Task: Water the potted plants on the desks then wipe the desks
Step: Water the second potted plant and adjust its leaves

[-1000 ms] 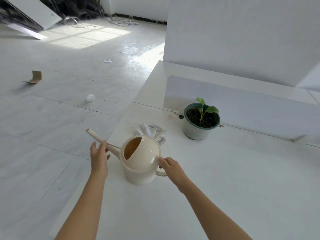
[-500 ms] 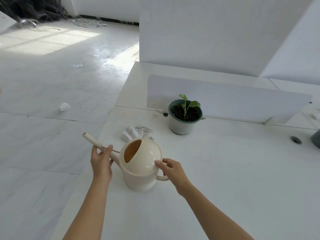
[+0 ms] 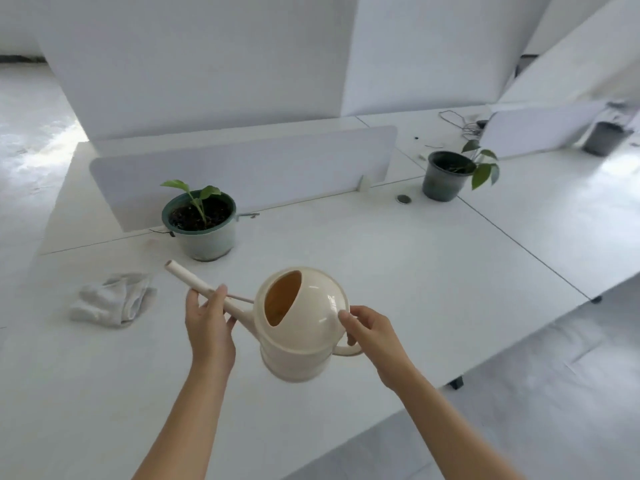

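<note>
Fingers first: I have the left hand (image 3: 209, 332) closed narrowly around the spout (image 3: 204, 289) of the cream watering can (image 3: 299, 327), thumb on one side and the other fingers (image 3: 219, 295) wrapped over the tube about halfway along it. My right hand (image 3: 372, 336) is curled at the handle (image 3: 346, 349); the thumb tip presses the domed top just beside the handle root, and the remaining fingers seem to hook through the loop, though I cannot see them clearly behind the hand. The can hangs between both hands, clear of the desk (image 3: 346, 244), its base tilted up toward me. Its long axis runs from my right fingers to beyond my left fingers, spout tip pointing up and away to the left, toward the light green pot (image 3: 204, 237) with its small seedling (image 3: 195, 199), which stands well past the spout tip. A crumpled white cloth (image 3: 110, 301) lies on the desk left of my left fingers. A dark pot (image 3: 445, 178) with a leafy plant stands far beyond my right fingers.
</note>
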